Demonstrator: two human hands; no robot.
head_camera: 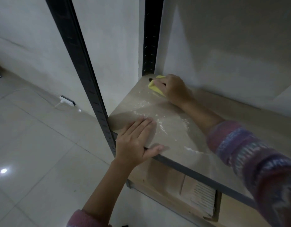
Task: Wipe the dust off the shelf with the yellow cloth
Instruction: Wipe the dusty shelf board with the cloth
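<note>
Because the dust sits all over the board, each hand has its own job, as these lines tell.

Right hand: the right hand (173, 88) is near the middle of the frame, a bit above center. It is pressed down flat on the yellow cloth (156, 87), with the fingers curled over it and holding it tight. I think it pushes down hard so the cloth can rub the dust away.

Yellow cloth: it is at the far corner of the shelf (171, 133), just beside the black post (149, 38) and close to the wall. It looks soft and scrunched into a small lump. It is bright yellow. Most of it hides under the hand, so only its left edge shows.

Left hand: the left hand (136, 140) is low and left of center. It lies flat on the near corner of the shelf with the fingers spread a little, and the thumb hooks over the front edge. It holds nothing. I think it keeps the shelf and the person steady while the other arm reaches far back.

Shelf: it is a pale board with a dark metal rim.

Dust: white dust (159, 126) lies in streaks and spots between the two hands and toward the front edge. Lots is left, so I think the wiping is not far along.

Sleeve: a pink and purple striped sleeve (249, 154) fills the lower right of the frame.
</note>
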